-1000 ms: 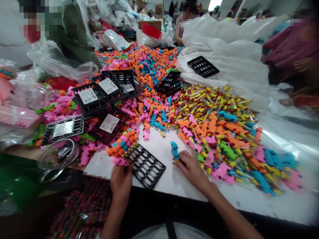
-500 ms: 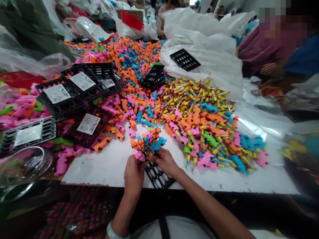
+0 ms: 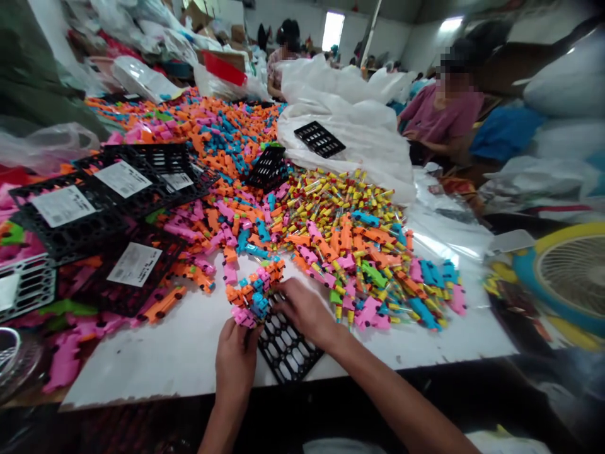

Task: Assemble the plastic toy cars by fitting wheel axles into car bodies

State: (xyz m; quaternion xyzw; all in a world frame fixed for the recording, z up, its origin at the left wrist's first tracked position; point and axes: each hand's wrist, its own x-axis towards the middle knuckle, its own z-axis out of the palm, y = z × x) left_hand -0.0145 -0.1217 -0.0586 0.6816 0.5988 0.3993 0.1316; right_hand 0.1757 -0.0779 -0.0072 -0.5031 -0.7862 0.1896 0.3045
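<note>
"Gripping the tray [image 3: 287, 346], is the left hand [image 3: 235, 354]?"

"Yes, at its left edge; toy cars [image 3: 259, 304] fill its far end."

"And the right hand [image 3: 305, 310]?"

"Curled at its right edge; I can't tell whether it holds anything."

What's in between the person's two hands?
In the head view, the black rack lies between the left hand and the right hand, with colourful toy cars at its far end.

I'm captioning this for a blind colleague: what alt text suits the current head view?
A person's left hand and right hand work at a black slotted tray, its far end crowded with small toy cars, at a white tabletop. Beyond lie heaped colourful toy cars and a pile of yellow-ended tubes.
</note>
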